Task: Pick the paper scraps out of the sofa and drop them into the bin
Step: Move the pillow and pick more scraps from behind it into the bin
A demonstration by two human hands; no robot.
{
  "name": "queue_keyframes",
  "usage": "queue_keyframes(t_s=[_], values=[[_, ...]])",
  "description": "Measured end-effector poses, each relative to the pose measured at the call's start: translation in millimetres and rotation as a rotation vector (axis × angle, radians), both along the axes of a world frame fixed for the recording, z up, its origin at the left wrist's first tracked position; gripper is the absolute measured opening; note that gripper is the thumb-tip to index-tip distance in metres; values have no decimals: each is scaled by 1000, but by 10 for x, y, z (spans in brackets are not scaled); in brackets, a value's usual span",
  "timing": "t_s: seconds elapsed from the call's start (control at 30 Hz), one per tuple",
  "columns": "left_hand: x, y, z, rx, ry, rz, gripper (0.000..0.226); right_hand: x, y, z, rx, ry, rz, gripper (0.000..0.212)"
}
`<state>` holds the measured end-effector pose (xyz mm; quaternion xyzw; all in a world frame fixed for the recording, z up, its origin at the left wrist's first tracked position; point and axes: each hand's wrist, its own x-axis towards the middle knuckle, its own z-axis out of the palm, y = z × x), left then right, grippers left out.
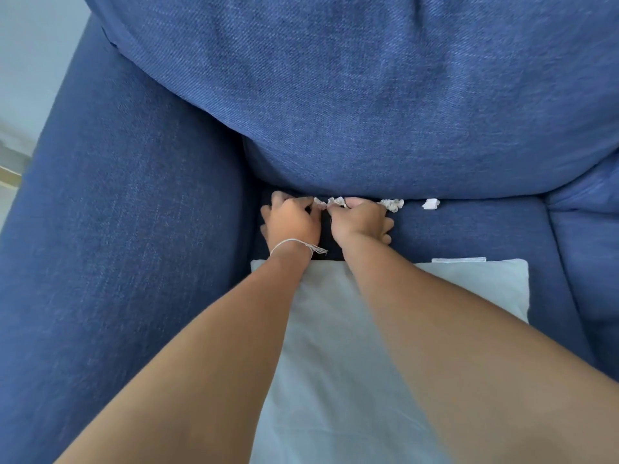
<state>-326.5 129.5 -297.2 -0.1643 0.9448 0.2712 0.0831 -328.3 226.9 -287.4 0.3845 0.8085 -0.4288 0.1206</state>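
Several white paper scraps lie along the crease where the blue sofa's back cushion (368,95) meets the seat (469,236). My left hand (291,222), with a white string at the wrist, and my right hand (360,221) are side by side at the crease, fingers curled. A crumpled scrap (336,201) sits between their fingertips, pinched by both as far as I can see. Another crumpled scrap (392,204) lies just right of my right hand, and a flatter scrap (431,203) farther right. No bin is in view.
A pale light-blue pillow (335,346) lies on the seat under my forearms. The sofa's wide armrest (117,229) fills the left side; a second seat cushion (589,256) begins at the right. A strip of floor shows at the far left.
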Motion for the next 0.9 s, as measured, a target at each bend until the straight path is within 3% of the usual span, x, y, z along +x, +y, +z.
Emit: queue_keyframes(t_s=[0.3,0.63,0.8,0.9], values=[[246,-104,240,170,81,-27,18,205,5,122,-57,99,22,23],[690,-385,730,-2,210,-159,16,600,-29,609,-122,215,45,28],[991,-765,1281,-82,303,-110,16,831,-278,1053,-161,291,150,27],[1267,-1112,1646,-122,330,-31,18,1016,-535,1347,-197,353,322,27]])
